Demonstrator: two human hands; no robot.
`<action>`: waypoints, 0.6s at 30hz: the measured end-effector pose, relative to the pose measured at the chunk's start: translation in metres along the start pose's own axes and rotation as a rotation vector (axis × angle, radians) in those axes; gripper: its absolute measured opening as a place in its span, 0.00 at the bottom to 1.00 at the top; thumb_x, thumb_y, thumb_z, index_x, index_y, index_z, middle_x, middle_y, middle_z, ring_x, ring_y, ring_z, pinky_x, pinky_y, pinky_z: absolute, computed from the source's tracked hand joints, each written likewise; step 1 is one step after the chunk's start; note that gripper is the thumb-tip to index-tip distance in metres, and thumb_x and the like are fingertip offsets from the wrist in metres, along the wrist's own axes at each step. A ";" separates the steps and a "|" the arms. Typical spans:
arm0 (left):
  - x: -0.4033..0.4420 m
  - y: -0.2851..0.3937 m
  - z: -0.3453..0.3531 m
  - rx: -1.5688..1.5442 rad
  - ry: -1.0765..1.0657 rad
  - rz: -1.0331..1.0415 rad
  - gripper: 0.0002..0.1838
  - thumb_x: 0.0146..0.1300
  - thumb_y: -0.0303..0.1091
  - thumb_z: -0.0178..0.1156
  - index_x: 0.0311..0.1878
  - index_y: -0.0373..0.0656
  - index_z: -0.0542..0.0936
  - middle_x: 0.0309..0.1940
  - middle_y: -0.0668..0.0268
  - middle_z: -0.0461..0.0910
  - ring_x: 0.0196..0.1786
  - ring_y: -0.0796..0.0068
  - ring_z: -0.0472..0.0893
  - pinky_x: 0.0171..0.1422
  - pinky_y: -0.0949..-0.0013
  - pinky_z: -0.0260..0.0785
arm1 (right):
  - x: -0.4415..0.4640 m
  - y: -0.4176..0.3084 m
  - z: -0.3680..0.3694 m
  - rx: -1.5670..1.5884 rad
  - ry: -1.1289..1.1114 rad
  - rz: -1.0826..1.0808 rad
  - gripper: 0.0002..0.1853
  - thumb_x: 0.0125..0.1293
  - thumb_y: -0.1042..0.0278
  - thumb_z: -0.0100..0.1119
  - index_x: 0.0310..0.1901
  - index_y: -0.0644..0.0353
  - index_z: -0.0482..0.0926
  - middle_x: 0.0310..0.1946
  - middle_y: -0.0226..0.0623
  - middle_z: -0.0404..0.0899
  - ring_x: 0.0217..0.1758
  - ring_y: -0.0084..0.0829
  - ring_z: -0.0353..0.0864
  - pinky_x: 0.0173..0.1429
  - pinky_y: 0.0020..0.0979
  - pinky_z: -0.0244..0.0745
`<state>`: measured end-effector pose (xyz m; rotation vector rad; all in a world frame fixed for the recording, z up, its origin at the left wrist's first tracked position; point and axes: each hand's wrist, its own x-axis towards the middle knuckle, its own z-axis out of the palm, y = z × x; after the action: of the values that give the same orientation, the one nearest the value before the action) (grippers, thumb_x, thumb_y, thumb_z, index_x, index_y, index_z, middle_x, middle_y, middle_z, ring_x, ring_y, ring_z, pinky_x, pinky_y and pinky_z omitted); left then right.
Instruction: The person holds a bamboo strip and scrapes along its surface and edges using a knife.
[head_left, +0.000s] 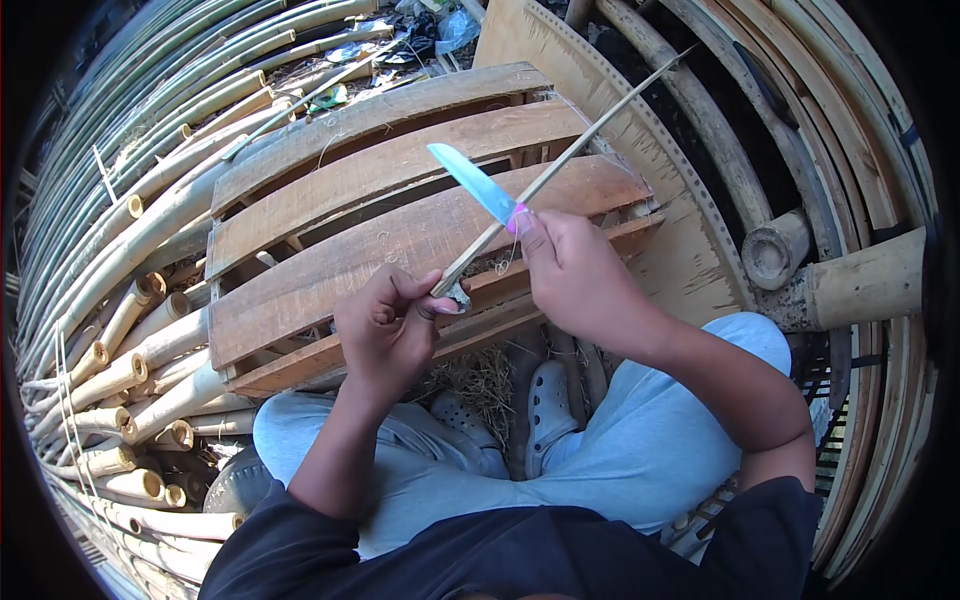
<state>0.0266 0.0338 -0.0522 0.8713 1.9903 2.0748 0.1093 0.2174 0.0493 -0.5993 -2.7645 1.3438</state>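
Note:
My left hand [388,322] pinches the near end of a long thin bamboo strip [570,150], which slants away up to the right. In my right hand [580,270] is a knife [472,182] with a pink part at the base of its blade; the blade points up and left and crosses the strip. A thin curled shaving hangs by the right fingers. Something small and greyish lies under the strip at the left fingertips. Both hands are above the near edge of a slatted wooden crate [430,225].
Many bamboo poles [150,260] are stacked at the left. A woven board [660,180] leans behind the crate. Bent bamboo pieces [840,130] stand at the right, by a thick bamboo pole [865,280]. Plastic scraps lie at the top. Dry shavings are on the ground near the shoes [550,415].

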 end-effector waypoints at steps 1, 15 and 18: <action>-0.001 0.000 0.000 0.000 0.002 0.003 0.05 0.65 0.17 0.67 0.33 0.33 0.81 0.27 0.61 0.88 0.34 0.81 0.89 0.36 0.78 0.76 | -0.008 -0.003 0.008 0.012 -0.040 -0.035 0.25 0.85 0.54 0.45 0.35 0.69 0.73 0.20 0.37 0.67 0.25 0.25 0.64 0.32 0.38 0.64; -0.004 0.000 0.008 -0.089 0.070 0.007 0.07 0.64 0.15 0.67 0.34 0.34 0.79 0.25 0.64 0.87 0.32 0.85 0.86 0.30 0.79 0.73 | -0.004 -0.004 0.007 0.183 0.005 0.050 0.24 0.85 0.56 0.43 0.36 0.68 0.75 0.21 0.34 0.69 0.26 0.22 0.67 0.32 0.35 0.66; -0.006 -0.006 0.004 0.003 0.053 0.053 0.07 0.65 0.15 0.68 0.34 0.34 0.79 0.23 0.66 0.85 0.32 0.85 0.86 0.30 0.80 0.73 | -0.017 0.003 0.024 0.172 -0.079 -0.060 0.25 0.85 0.54 0.42 0.34 0.67 0.74 0.21 0.31 0.68 0.26 0.22 0.66 0.32 0.34 0.66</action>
<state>0.0317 0.0354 -0.0597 0.8875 2.0180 2.1464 0.1222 0.1945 0.0347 -0.4603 -2.6636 1.6036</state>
